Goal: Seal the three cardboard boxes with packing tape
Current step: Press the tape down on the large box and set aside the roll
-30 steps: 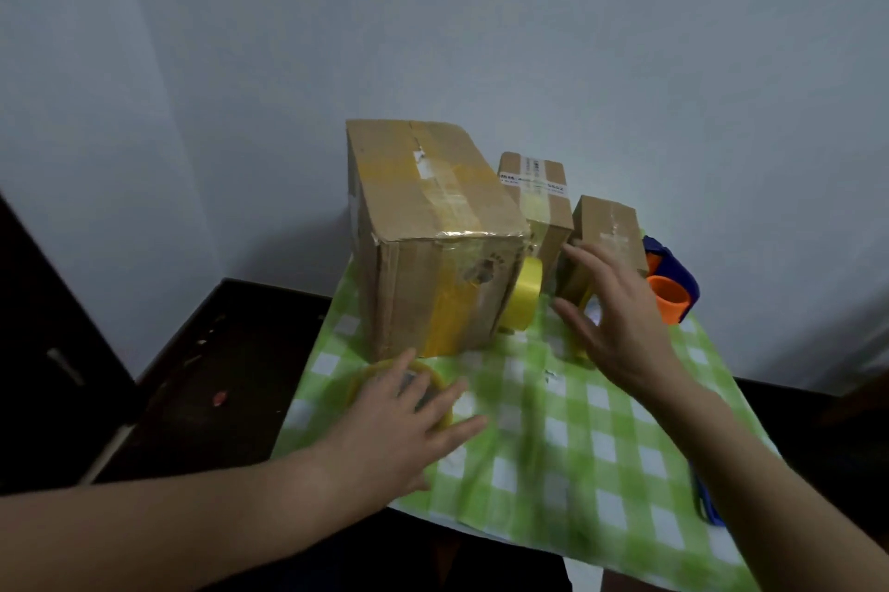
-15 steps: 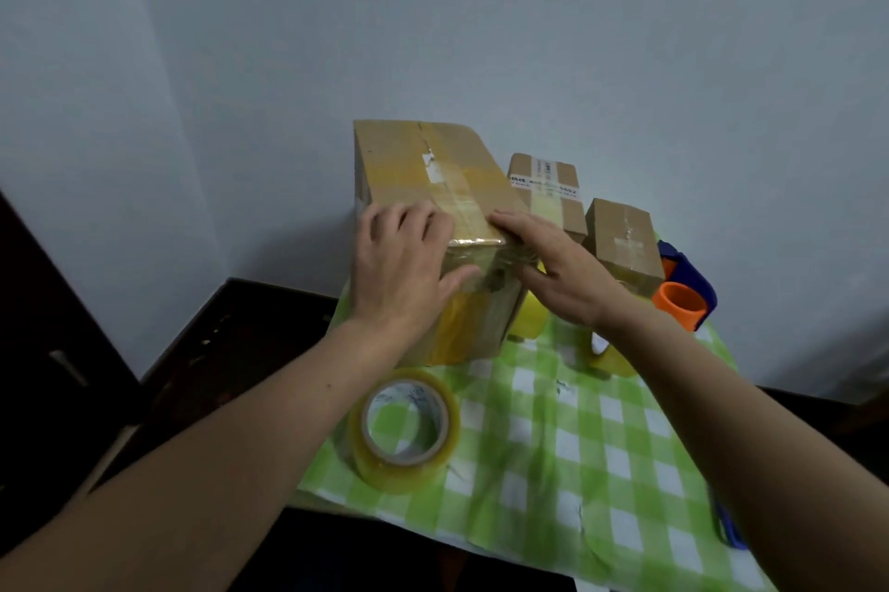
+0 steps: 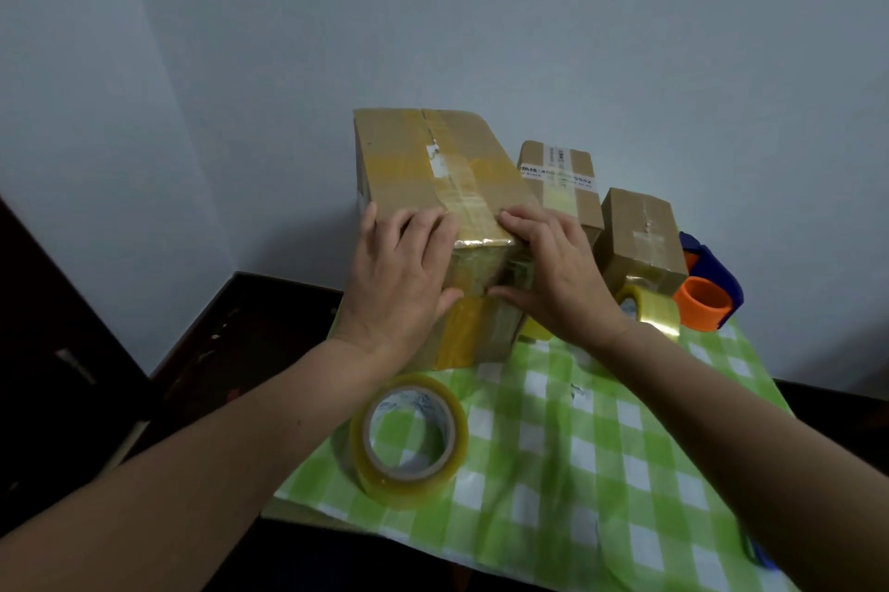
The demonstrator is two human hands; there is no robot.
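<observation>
A large cardboard box (image 3: 423, 163) with tape strips on its top stands at the back left of the table. My left hand (image 3: 399, 276) lies flat over its near top edge, fingers on the top and thumb on the front face. My right hand (image 3: 553, 276) presses the same edge from the right, over the shiny tape. A medium box (image 3: 560, 180) stands behind on the right, and a small box (image 3: 642, 233) beside it. A big roll of clear tape (image 3: 409, 440) lies flat on the cloth near me.
A green-and-white checked cloth (image 3: 577, 447) covers the table. Another clear tape roll (image 3: 649, 310) and an orange-and-blue tape dispenser (image 3: 707, 290) sit right of the small box. A yellow roll peeks out beside the large box. Dark floor lies to the left, wall behind.
My left hand left the tape roll on the cloth and rose to the large box's near edge. My right hand moved left from the small box onto the same edge; both now press there.
</observation>
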